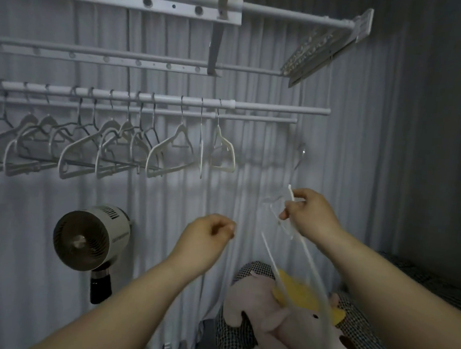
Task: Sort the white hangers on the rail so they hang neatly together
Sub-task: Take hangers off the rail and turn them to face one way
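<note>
White hangers (172, 150) crowd the left of the rail (267, 107): roughly twelve hooks, too overlapped to count surely. Three hang apart at the row's right end, and beyond them the rail runs open to its tip. The right hand (312, 216) grips one more hanger (291, 193), blurred, below the rail. The left hand (207, 234) is clenched, seemingly empty. One fan (91, 237) and one soft toy (277, 323) sit low before a curtain (50, 186).

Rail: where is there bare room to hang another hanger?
Free: the rail between the last hanger and its right end, above the right hand holding a spare hanger. Crowded: leftward, hangers bunch and overlap.
</note>
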Motion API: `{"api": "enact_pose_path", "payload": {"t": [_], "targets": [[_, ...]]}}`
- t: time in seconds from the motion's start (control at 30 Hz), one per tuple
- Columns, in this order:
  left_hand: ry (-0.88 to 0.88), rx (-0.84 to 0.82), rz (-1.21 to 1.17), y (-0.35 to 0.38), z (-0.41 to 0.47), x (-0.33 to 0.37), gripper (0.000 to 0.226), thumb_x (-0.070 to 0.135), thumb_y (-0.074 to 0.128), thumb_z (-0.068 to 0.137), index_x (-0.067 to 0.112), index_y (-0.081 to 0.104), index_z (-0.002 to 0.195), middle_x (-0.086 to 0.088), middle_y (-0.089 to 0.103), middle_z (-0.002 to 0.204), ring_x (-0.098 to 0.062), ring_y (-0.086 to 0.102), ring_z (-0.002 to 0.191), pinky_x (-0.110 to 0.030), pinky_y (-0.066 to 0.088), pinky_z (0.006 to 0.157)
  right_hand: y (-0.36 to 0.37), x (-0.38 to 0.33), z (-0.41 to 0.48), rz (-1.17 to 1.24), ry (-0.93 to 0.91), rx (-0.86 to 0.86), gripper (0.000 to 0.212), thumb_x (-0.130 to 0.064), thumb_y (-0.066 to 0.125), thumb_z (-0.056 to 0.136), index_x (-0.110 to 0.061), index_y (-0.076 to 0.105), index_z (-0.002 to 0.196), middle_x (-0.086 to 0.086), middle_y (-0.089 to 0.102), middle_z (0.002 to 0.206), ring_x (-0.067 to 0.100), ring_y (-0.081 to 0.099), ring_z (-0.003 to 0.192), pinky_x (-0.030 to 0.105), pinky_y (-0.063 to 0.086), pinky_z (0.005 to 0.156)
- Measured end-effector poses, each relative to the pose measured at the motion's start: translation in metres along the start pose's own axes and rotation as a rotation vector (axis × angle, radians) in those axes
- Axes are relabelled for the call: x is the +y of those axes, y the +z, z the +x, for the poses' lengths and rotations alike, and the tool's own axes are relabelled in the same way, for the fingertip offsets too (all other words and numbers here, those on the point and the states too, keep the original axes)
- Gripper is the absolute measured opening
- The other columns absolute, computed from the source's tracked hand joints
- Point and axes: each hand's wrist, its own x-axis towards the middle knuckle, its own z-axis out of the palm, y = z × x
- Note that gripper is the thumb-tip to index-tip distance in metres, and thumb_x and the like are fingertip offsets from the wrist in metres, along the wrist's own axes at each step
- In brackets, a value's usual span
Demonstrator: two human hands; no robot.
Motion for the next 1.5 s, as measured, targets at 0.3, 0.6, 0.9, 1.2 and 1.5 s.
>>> {"api": "enact_pose_path", "payload": {"t": [0.3,0.6,0.9,1.2,1.5], "targets": [[0.351,0.271,0.624,-0.028,0.104,0.027,0.044,0.035,0.050,0.090,0.017,0.051,0.130,-0.001,0.056,0.133,-0.019,0.049,0.125,-0.028,0.035,0.102,0.010,-0.007,0.114,-0.149,-0.155,-0.069,0.015,-0.008,0.051,0.089,-0.018,0.060,0.082,-0.011,0.057,0.038,-0.006,0.047,0.027,0.004,0.031,0.031],[0.366,0.537,1.007,0.001,0.171,-0.003,0.060,0.056,0.059,0.066,0.014,0.066,0.108,0.001,0.075,0.076,-0.021,0.072,0.082,-0.048,0.046,0.095,0.047,-0.041,0.243,-0.103,-0.303,-0.113,0.017,-0.002,0.051,0.085,-0.012,0.063,0.077,-0.017,0.048,0.022,0.004,0.049,0.041,0.004,0.030,0.031],[0.284,0.739,1.189,-0.014,0.181,-0.027,0.046,0.027,0.033,0.083,0.008,0.071,0.099,-0.001,0.055,0.032,-0.019,0.055,0.031,-0.045,0.050,0.089,0.087,-0.080,0.295,-0.139,-0.448,-0.141,0.034,-0.007,0.048,0.086,-0.014,0.057,0.055,-0.015,0.047,0.021,0.008,0.047,0.046,0.005,0.032,0.033],[0.273,0.796,1.157,-0.030,0.179,-0.035,0.045,0.025,0.031,0.084,0.010,0.070,0.101,0.001,0.060,0.036,-0.019,0.063,0.039,-0.039,0.053,0.082,0.105,-0.082,0.308,-0.155,-0.408,-0.134,0.023,-0.001,0.049,0.083,0.000,0.068,0.096,-0.003,0.051,0.028,0.011,0.046,0.052,0.019,0.033,0.047],[0.279,0.819,1.168,-0.037,0.177,-0.038,0.043,0.023,0.033,0.084,0.010,0.071,0.099,0.002,0.057,0.034,-0.016,0.059,0.036,-0.041,0.053,0.085,0.121,-0.072,0.308,-0.233,-0.390,-0.135,0.023,0.001,0.050,0.083,0.006,0.067,0.098,0.022,0.070,0.105,0.029,0.063,0.092,0.016,0.032,0.050]]}}
